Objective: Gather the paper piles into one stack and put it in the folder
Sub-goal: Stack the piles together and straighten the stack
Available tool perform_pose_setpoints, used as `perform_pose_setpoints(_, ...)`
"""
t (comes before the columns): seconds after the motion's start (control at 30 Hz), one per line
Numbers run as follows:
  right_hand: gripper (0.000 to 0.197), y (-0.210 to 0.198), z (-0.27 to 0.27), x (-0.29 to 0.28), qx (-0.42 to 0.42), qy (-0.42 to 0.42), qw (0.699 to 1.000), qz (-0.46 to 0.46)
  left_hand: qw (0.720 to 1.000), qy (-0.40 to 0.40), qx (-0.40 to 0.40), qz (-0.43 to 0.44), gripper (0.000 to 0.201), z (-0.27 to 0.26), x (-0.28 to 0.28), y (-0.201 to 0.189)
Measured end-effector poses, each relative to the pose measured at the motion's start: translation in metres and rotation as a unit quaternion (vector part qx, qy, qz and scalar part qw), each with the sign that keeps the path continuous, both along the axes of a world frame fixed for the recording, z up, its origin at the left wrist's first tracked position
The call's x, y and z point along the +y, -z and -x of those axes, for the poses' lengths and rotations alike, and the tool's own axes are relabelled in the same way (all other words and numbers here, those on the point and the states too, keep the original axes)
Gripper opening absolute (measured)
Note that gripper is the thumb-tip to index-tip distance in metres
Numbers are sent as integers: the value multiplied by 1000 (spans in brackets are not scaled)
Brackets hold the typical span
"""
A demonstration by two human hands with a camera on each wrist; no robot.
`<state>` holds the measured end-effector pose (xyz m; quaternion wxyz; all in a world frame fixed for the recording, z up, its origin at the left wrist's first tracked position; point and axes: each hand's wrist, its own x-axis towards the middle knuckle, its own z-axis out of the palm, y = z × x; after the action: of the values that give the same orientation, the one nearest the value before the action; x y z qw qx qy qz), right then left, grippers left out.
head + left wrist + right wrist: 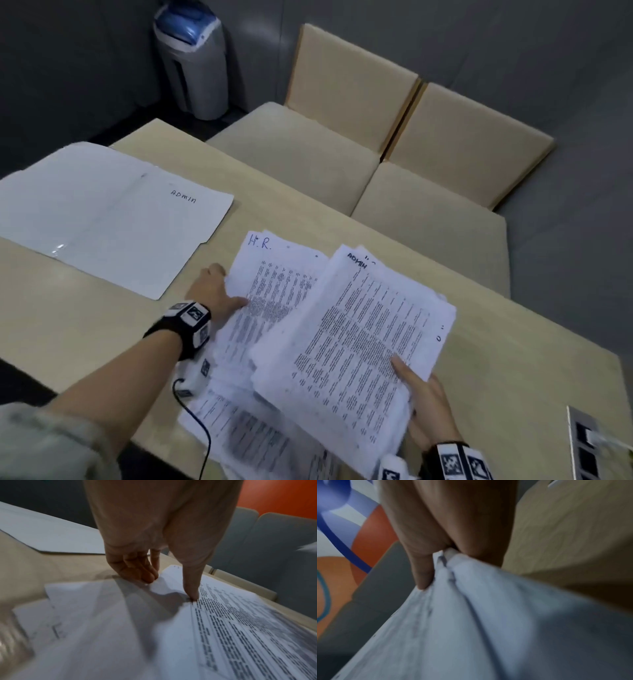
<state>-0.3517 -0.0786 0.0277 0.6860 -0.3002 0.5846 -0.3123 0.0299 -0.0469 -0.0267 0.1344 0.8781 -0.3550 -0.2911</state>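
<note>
A white folder (pixel 113 212) marked ADMIN lies open on the table's left part. My left hand (pixel 219 291) pinches the left edge of the printed pile marked H.R. (pixel 274 284). In the left wrist view the thumb presses on top of that pile (pixel 231 622) and the fingers (pixel 145 574) curl at its edge. My right hand (pixel 424 407) grips the pile marked ADMIN (pixel 359 342) by its near corner, thumb on top, and holds it tilted over the H.R. pile. A third spread of sheets (pixel 246 435) lies under both at the near edge.
Two beige chairs (pixel 308 147) stand against the table's far side. A grey bin with a blue lid (pixel 191 61) is in the back corner. A socket panel (pixel 585 442) sits in the wooden table (pixel 496 329) at the right.
</note>
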Motion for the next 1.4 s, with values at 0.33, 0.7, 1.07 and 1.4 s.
perform_pose_setpoints(0.33, 46, 64, -31, -16, 243, -43, 969, 4, 998, 35, -59, 11, 64, 69, 15, 7)
perform_pose_setpoints(0.7, 29, 51, -39, -15, 102, -30, 993, 57, 993, 94, 67, 32, 68, 83, -1, -16)
perform_pose_setpoints(1.07, 50, 42, 8, -18, -93, 81, 992, -33, 890, 150, 415, 116, 32, 103, -12, -53)
perform_pose_setpoints(1.4, 38, 12, 34, -16, -68, 90, 994, 8, 976, 93, 180, 76, 81, 65, 1, -27)
